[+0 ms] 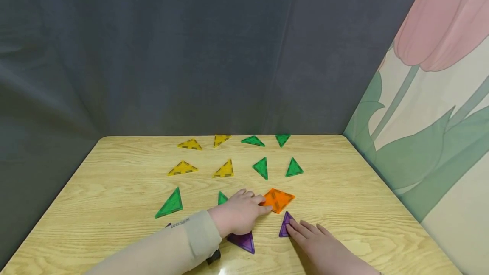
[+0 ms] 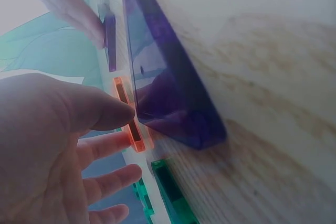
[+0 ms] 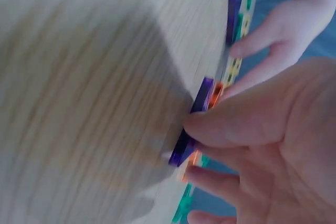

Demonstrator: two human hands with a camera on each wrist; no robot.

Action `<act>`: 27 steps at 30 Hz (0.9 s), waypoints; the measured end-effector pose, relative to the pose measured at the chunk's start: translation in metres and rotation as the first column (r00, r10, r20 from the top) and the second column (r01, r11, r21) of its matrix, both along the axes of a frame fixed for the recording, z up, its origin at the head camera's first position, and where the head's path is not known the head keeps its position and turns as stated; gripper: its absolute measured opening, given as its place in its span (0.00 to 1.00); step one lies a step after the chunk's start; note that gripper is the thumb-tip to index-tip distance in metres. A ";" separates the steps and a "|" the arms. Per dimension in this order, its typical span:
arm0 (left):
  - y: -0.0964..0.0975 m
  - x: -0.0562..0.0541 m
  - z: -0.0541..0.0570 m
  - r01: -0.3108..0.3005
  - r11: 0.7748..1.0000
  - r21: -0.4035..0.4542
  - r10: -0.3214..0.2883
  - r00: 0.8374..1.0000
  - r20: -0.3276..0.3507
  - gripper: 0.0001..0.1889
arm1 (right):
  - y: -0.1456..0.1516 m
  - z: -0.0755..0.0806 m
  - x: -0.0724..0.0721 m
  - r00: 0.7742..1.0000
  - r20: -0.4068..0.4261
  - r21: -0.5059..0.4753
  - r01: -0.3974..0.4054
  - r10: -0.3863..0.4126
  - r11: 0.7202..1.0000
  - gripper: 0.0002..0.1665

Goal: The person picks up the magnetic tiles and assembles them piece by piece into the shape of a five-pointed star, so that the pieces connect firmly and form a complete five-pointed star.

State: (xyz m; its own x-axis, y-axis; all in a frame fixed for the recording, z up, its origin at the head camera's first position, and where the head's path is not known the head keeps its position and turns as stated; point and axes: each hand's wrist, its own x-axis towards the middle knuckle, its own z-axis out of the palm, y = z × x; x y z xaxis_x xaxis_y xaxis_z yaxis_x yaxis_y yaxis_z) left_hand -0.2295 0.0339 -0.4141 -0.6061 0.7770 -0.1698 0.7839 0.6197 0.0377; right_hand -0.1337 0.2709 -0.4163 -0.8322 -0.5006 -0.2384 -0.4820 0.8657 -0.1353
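Two orange triangular tiles (image 1: 278, 200) lie edge to edge on the table. My left hand (image 1: 240, 212) reaches across to their left side, its fingers spread and the fingertips at the orange edge. Under that wrist lies a larger purple triangular tile (image 1: 244, 242), seen close up in the left wrist view. A small purple triangular tile (image 1: 284, 226) lies just below the orange pair. My right hand (image 1: 318, 243) pinches it, the thumb (image 3: 210, 127) on its near side and a finger behind. A green triangular tile (image 1: 222, 197) is partly hidden by my left hand.
Several yellow triangular tiles (image 1: 183, 168) lie at the back left of the wooden table (image 1: 114, 181), several green triangular tiles (image 1: 261, 168) at the back right. One bigger green triangular tile (image 1: 170, 204) is left of my left hand. A dark curtain (image 1: 198, 54) hangs behind.
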 end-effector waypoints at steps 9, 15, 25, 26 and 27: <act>0.000 0.000 -0.001 0.018 1.000 0.001 -0.018 0.999 -0.028 0.30 | -0.002 -0.006 -0.011 0.973 -0.129 -0.087 0.179 -0.190 0.980 0.32; 0.003 0.003 -0.002 0.016 1.000 0.004 -0.016 0.999 -0.032 0.29 | -0.010 -0.005 -0.018 0.955 -0.156 -0.143 0.231 -0.252 0.962 0.30; 0.003 0.002 0.000 0.028 0.999 0.021 -0.027 0.999 -0.040 0.27 | -0.014 -0.001 -0.021 0.957 -0.113 -0.169 0.246 -0.267 0.954 0.31; 0.002 0.001 0.001 0.030 0.999 0.026 -0.029 0.999 -0.036 0.28 | -0.015 0.000 -0.020 0.957 -0.124 -0.174 0.238 -0.261 0.956 0.31; 0.002 0.000 0.002 0.032 0.999 0.029 -0.031 0.999 -0.032 0.28 | -0.016 0.001 -0.019 0.959 -0.139 -0.180 0.219 -0.245 0.959 0.31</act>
